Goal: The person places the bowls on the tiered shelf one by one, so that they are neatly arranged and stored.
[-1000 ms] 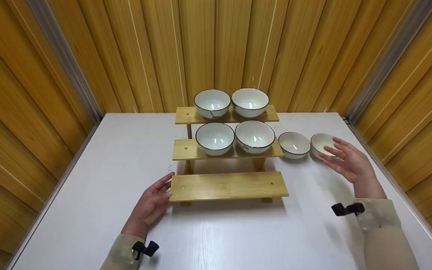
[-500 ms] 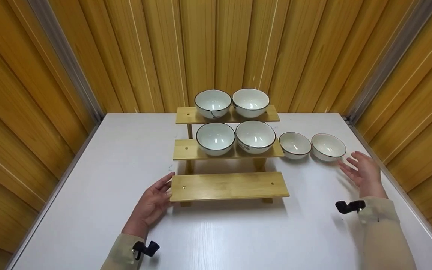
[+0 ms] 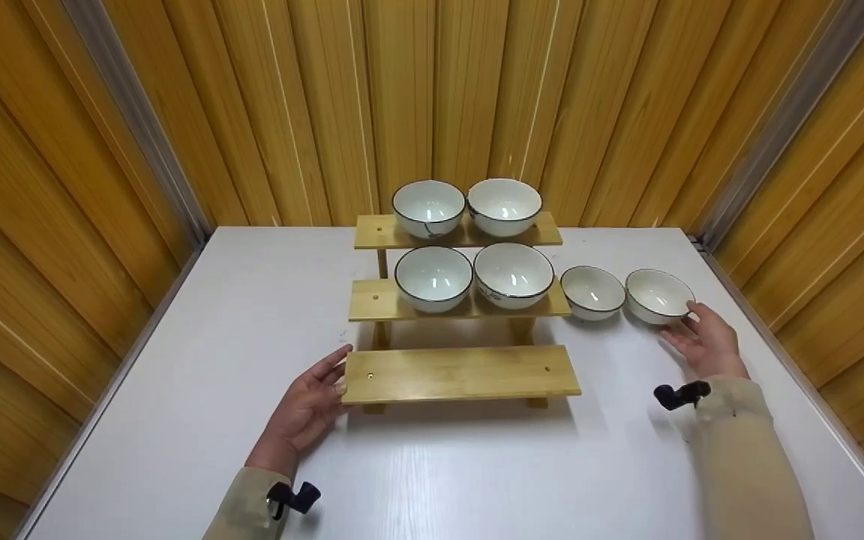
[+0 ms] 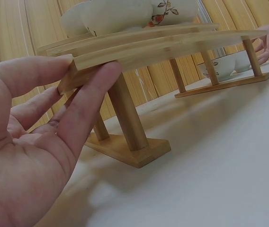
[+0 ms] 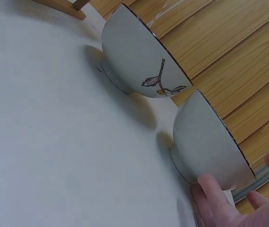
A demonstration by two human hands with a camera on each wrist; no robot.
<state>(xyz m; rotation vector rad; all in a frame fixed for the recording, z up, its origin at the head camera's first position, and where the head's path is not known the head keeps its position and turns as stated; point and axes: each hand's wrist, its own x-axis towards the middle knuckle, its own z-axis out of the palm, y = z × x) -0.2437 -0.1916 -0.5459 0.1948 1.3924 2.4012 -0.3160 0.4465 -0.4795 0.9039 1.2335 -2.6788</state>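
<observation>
A three-tier wooden stand [image 3: 462, 373] stands on the white table. My left hand [image 3: 308, 409] holds the left end of its lowest board; in the left wrist view a fingertip [image 4: 108, 71] lies under the board. On the right, two small white bowls with dark rims stand on the table: a near-stand bowl [image 3: 593, 291] and an outer bowl [image 3: 658, 295]. My right hand [image 3: 709, 345] is at the outer bowl's right side. In the right wrist view fingertips [image 5: 209, 182] touch or nearly touch its lower wall, while another digit stands apart from the rim.
Two larger bowls sit on the middle board, a left one [image 3: 433, 279] and a right one [image 3: 514, 274]. The top board bears a left bowl [image 3: 429, 208] and a right bowl [image 3: 505, 208]. Wood-patterned walls [image 3: 469, 90] close off the back and both sides of the table [image 3: 477, 472].
My right hand first drew back from over the outer bowl, then came in low against its right side. The left hand stays on the stand; the bowls have not moved.
</observation>
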